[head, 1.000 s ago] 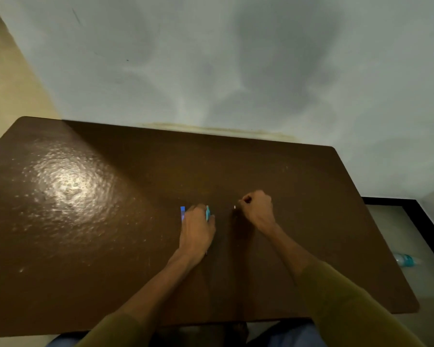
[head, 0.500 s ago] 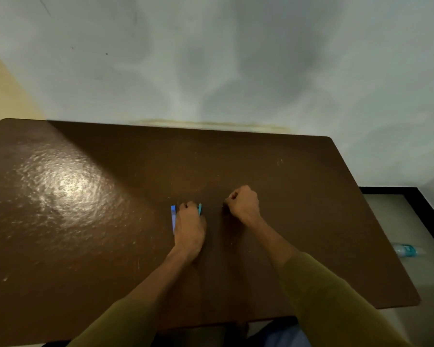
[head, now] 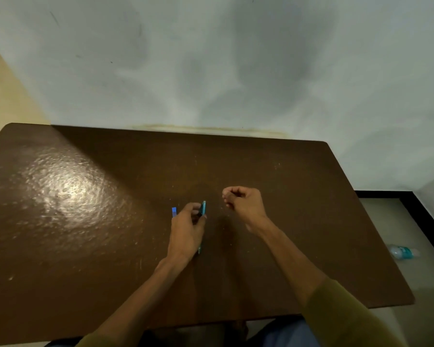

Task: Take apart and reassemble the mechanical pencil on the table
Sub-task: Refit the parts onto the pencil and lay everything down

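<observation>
My left hand (head: 187, 231) holds the teal barrel of the mechanical pencil (head: 203, 208), whose top end sticks out past my fingers and whose lower end shows under my palm. A small blue piece (head: 174, 212) lies on the brown table (head: 85, 246) just left of that hand. My right hand (head: 243, 201) hovers to the right with its fingertips pinched together; whatever it pinches is too small to make out.
The table's far edge meets a pale wall. A plastic water bottle (head: 401, 252) lies on the floor to the right of the table. My olive sleeves reach in from the bottom edge.
My left hand has lifted and tilted the teal barrel up off the table. My right hand has risen slightly and drawn away to the right, fingers still pinched.
</observation>
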